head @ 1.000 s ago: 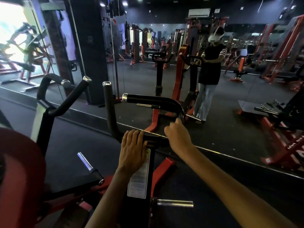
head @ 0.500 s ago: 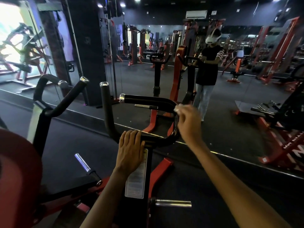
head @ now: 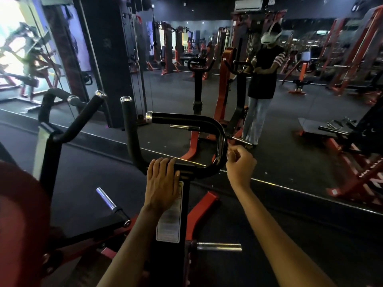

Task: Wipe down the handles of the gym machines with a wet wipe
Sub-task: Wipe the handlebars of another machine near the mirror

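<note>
Right hand [head: 240, 162] curls beside curved handle [head: 221, 139]; left hand [head: 162, 180] rests flat.

Dim gym, window glare left, fisheye edges

glossy black handle [head: 220, 139], chrome end cap [head: 148, 117]

A black curved handle [head: 207, 123] with a silver end cap is seen on a black post [head: 172, 255] bearing a white label [head: 169, 220] with a yellow top edge. Red frame members [head: 201, 208] are set against a dark grey floor [head: 83, 179]. A black top with striped sleeves is reflected in the mirror [head: 290, 125].
</note>
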Tool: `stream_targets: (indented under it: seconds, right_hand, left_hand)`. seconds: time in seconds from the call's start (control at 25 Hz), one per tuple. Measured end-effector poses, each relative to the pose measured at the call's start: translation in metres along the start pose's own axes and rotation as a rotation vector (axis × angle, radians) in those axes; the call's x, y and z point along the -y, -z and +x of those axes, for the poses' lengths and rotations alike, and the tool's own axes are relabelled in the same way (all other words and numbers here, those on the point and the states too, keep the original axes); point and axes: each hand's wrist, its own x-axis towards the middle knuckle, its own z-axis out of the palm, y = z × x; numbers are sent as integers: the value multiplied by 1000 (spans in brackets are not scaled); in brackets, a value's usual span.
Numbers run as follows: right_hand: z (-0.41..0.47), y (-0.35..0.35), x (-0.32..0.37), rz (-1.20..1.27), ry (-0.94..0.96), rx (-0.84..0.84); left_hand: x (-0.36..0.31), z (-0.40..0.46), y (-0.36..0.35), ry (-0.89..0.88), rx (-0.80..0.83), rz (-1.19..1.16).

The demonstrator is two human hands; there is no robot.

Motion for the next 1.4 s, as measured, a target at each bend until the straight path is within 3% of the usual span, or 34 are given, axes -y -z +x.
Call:
stream_targets:
  seconds: [0.16,0.28,0.44,0.52,0.6,0.8,0.88,0.96,1.04,1.24,1.4]
  right_hand:
    - [-28,0,1,15,-122,-29]
    - [-57,-12,7,72,-363,-34]
    - [-82,-46,36,646,-969,-48]
    - [-85,-49,42,762,-1084,-60]
    - [-78,-40,37,745,-1096,-36]
    - [-16,-7,6,655,-952,-224]
    - [19,4,12,584,-725,-148]
    - [39,6,24,385,-472,36]
    - [44,0,25,278,-358,137]
    - [32,-7,6,373,-468,105]
    - [13,-8,2,415,-667,88]
  left_hand:
    - [-2,0,0,23,14,-5]
    - [-4,0,-1,40,28,-7]
    - [-3,0,2,35,69,-10]
    - [-1,0,4,26,86,-9]
    - [2,-1,5,11,86,-4]
    - [3,-2,3,-4,71,5]
    - [2,-2,2,-8,53,6]
    - [1,-2,2,-15,30,3]
    - [2,-2,2,-21,20,-4]
    - [1,-1,-1,-18,-12,-2]
    - [0,-3,-2,-23,-30,-4]
